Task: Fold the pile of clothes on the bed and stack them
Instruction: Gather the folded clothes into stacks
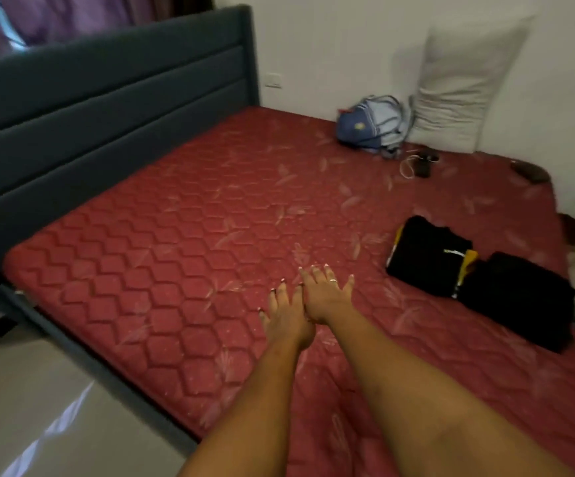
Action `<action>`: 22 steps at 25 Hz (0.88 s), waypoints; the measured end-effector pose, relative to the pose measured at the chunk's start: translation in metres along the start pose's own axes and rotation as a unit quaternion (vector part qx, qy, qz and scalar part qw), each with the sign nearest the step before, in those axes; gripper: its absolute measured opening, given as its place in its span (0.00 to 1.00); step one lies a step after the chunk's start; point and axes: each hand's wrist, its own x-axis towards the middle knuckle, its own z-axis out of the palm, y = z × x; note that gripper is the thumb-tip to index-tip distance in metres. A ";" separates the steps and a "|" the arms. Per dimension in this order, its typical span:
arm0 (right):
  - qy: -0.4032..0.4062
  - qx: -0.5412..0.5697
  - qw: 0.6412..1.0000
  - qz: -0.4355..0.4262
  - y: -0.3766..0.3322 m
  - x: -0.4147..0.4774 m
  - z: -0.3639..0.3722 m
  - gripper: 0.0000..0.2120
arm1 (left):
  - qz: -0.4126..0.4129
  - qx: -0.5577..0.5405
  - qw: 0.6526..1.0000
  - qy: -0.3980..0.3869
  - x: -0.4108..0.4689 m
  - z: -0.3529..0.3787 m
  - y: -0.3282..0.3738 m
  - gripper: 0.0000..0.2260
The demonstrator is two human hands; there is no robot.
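Observation:
Two folded dark garments lie side by side on the red quilted mattress (182, 256) at the right: a black one with yellow trim (427, 256) and a plain black one (516, 304) touching it. My left hand (286, 315) and my right hand (327, 294) stretch out over the mattress with fingers straight and spread, side by side, the right partly overlapping the left. Neither hand holds anything. Both are well left of the folded garments.
A blue backpack (372, 123) and a white pillow (465, 87) lean at the far wall. A small dark device with a white cable (420, 165) lies near them. The dark grey headboard (100, 94) runs along the left; shiny floor (48, 407) lies below the bed edge.

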 end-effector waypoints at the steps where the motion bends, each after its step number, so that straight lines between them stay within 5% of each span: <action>1: -0.007 0.012 1.000 0.026 0.028 0.007 -0.003 0.36 | 0.016 0.019 1.000 -0.014 0.014 0.009 0.021 0.31; 10: -0.064 0.059 0.976 0.198 0.181 0.034 0.032 0.39 | 0.087 0.047 0.981 -0.164 0.104 0.104 0.114 0.33; 22: -0.003 -0.041 0.960 0.276 0.336 0.180 0.107 0.38 | 0.142 0.023 0.973 -0.182 0.280 0.202 0.163 0.33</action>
